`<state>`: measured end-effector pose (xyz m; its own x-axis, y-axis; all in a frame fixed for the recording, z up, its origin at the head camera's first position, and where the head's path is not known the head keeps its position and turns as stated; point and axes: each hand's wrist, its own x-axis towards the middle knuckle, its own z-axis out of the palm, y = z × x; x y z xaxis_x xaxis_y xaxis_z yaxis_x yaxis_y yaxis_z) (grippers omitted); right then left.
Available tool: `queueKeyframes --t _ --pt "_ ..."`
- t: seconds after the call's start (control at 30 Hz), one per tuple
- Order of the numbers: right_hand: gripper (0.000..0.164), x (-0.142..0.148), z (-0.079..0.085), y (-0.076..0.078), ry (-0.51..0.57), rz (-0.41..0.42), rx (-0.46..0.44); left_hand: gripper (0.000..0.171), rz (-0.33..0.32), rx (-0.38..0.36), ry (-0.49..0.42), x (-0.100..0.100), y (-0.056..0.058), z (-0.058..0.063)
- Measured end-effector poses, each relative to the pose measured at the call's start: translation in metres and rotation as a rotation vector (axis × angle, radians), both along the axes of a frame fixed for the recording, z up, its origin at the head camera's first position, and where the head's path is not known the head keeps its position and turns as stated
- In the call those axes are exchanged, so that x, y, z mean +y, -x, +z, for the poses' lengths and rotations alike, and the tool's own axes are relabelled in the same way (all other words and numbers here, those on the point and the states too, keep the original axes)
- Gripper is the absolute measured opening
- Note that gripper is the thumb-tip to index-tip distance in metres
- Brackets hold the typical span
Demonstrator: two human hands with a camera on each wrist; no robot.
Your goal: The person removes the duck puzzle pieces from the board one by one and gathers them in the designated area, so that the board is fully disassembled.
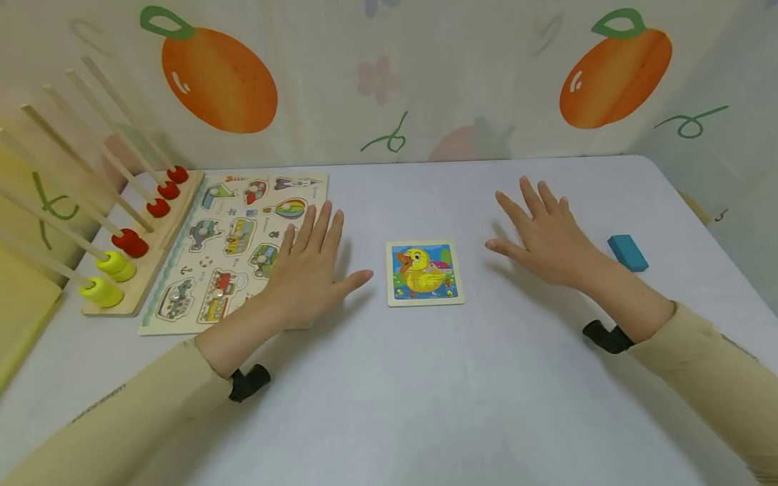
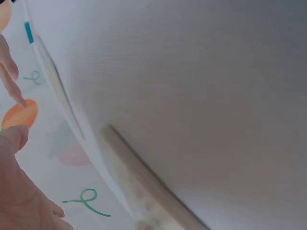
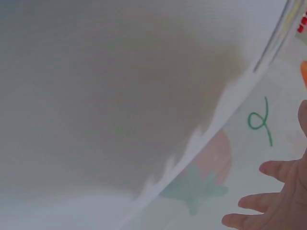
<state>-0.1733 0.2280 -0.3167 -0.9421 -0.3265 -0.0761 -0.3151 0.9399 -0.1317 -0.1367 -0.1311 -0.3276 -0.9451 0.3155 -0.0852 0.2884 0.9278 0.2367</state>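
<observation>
Between the two hands lies a small square duck puzzle (image 1: 425, 273), its yellow duck picture whole inside a pale frame. My left hand (image 1: 314, 263) is spread palm down over the right part of a wooden vehicle peg puzzle board (image 1: 234, 238), thumb pointing toward the duck puzzle. On the other side my right hand (image 1: 543, 237) hovers with fingers spread, holding nothing. Right of that hand sits a teal block (image 1: 628, 253). In the left wrist view the left hand (image 2: 24, 191) shows at the lower left; the right hand (image 3: 283, 196) appears at the lower right of its own wrist view.
A wooden bead stacker (image 1: 151, 258) with tall rods and red and yellow rings stands at the left, beside the peg puzzle board. The white table (image 1: 432, 384) ends at a wall (image 1: 460, 69) printed with oranges. A yellow panel (image 1: 11, 285) borders the left side.
</observation>
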Motion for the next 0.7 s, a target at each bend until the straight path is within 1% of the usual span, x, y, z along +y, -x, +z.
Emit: queueKeyframes --t 0.07,0.17,0.3,0.4,0.53,0.63,0.7 --pt "0.083 -0.008 0.003 0.003 0.022 0.009 -0.001 0.098 -0.01 0.004 -0.017 0.007 0.004 0.001" --pt "0.079 -0.022 0.007 0.008 0.063 0.02 -0.006 0.096 -0.016 -0.009 -0.07 0.017 0.01 0.003" --pt "0.072 -0.041 0.009 0.013 0.139 0.037 -0.008 0.091 -0.012 -0.055 -0.188 0.028 0.018 0.004" --pt "0.066 -0.055 0.01 0.016 0.197 0.054 0.004 0.085 0.004 -0.09 -0.291 0.035 0.022 0.003" --pt "0.056 -0.071 0.01 0.019 0.278 0.075 0.038 0.075 0.026 -0.114 -0.416 0.043 0.026 0.001" --pt "0.048 -0.08 0.009 0.023 0.341 0.094 0.037 0.07 0.049 -0.122 -0.477 0.048 0.03 0.0" --pt "0.044 -0.086 0.008 0.027 0.39 0.104 0.008 0.068 0.071 -0.131 -0.507 0.05 0.033 -0.001"
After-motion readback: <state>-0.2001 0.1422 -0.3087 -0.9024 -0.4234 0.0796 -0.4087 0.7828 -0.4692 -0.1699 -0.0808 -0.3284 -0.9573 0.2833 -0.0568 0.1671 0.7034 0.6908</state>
